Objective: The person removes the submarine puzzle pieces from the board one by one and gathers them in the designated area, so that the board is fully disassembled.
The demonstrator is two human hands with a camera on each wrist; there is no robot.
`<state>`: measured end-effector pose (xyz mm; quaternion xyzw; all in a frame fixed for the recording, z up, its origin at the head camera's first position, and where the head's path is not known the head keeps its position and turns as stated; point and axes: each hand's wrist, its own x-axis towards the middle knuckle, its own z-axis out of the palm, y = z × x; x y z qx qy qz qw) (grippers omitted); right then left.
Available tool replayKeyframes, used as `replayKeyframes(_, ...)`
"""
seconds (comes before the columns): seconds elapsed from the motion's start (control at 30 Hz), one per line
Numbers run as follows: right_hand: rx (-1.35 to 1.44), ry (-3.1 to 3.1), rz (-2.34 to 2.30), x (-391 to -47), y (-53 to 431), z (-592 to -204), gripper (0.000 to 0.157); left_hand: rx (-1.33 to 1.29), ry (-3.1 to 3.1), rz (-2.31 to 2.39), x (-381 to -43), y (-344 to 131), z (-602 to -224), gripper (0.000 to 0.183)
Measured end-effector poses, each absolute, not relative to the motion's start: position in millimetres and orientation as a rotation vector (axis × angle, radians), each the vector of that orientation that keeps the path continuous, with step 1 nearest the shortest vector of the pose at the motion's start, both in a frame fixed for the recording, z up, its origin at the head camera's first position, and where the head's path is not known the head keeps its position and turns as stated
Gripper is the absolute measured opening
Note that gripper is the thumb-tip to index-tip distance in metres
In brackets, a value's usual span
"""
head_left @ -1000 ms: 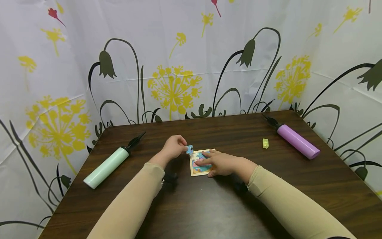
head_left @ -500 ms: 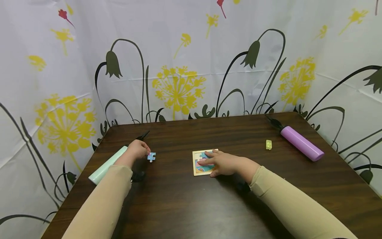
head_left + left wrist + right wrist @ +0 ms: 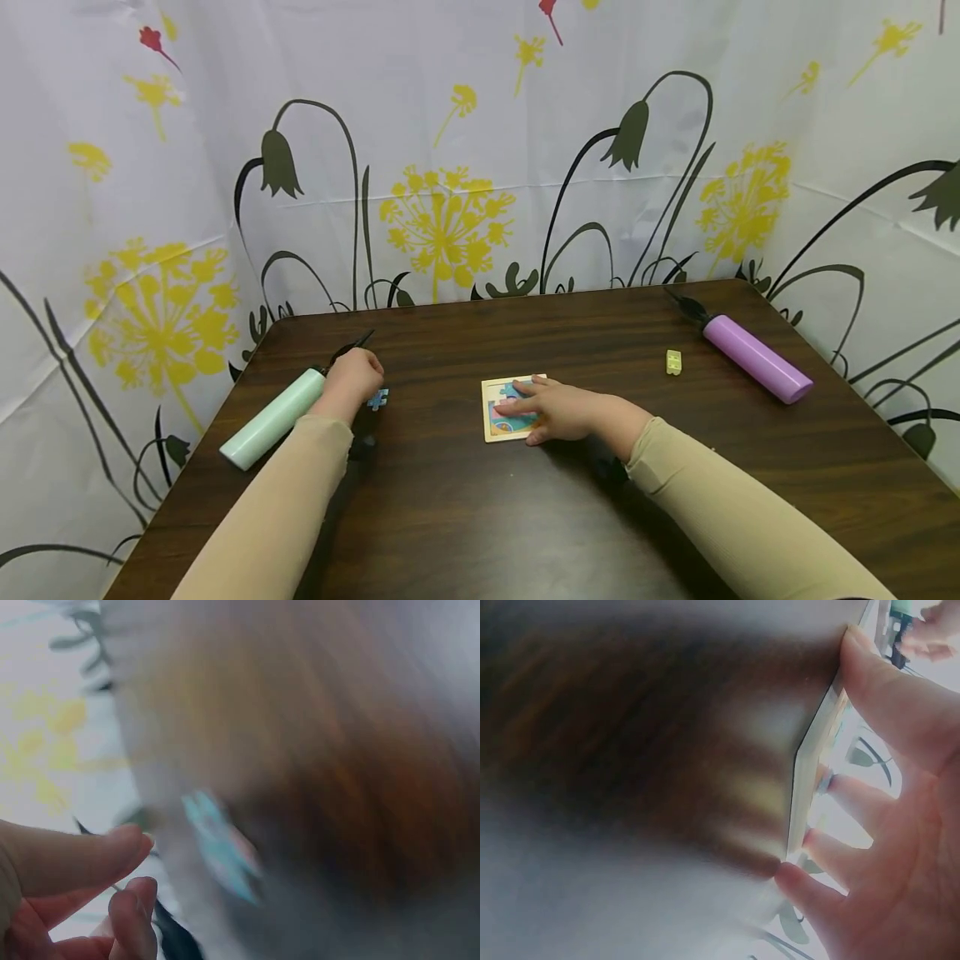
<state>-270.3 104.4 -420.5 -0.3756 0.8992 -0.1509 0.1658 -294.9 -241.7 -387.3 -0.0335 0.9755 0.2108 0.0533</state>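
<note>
In the head view a blue jigsaw piece (image 3: pixel 378 399) lies on the table at left of centre. Just beyond it is my left hand (image 3: pixel 352 382), thumb and fingers loosely bent. The left wrist view shows a gap between thumb (image 3: pixel 112 855) and fingertips, with the blurred piece (image 3: pixel 221 844) apart from them. At mid-table sits a small square jigsaw puzzle (image 3: pixel 495 421) with a pale wooden frame and a colourful picture. My right hand (image 3: pixel 562 408) rests on it with spread fingers, hiding its right part. In the right wrist view the thumb (image 3: pixel 877 686) touches the frame's edge (image 3: pixel 801 787).
A mint-green hand pump (image 3: pixel 273 419) with a black end lies at left, close to my left hand. A purple pump (image 3: pixel 757 358) lies at right. A small yellow block (image 3: pixel 673 362) stands near it. Behind the dark wooden table (image 3: pixel 465 517) hangs a flowered curtain (image 3: pixel 480 125).
My left hand carried the blue jigsaw piece leftward from the puzzle, put it on the table and let it go, then shifted slightly. My right hand stayed on the puzzle.
</note>
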Motion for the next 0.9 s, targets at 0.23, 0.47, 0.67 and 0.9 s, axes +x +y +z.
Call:
replayKeyframes(0.23,-1.058,2.559,-0.415,-270.3,106.3,-419.8,0.068,0.129,2.960,0.733,-300.2,-162.6,-385.0,0.006)
replayKeyframes(0.47,-1.087,2.555,-0.406,-270.4,104.9,-420.7,0.069,0.189,2.872,0.658,-299.7,-95.7,-399.3,0.011)
replayKeyframes(0.67,-1.074,2.553,-0.408,-269.4,104.5,-422.6,0.067,0.114,2.876,0.592,-297.6,-78.3,-410.5,0.023)
replayKeyframes(0.9,-1.043,2.572,-0.388,-269.0,107.2,-422.8,0.066,0.124,2.883,0.614,-296.0,-69.4,-413.6,0.026)
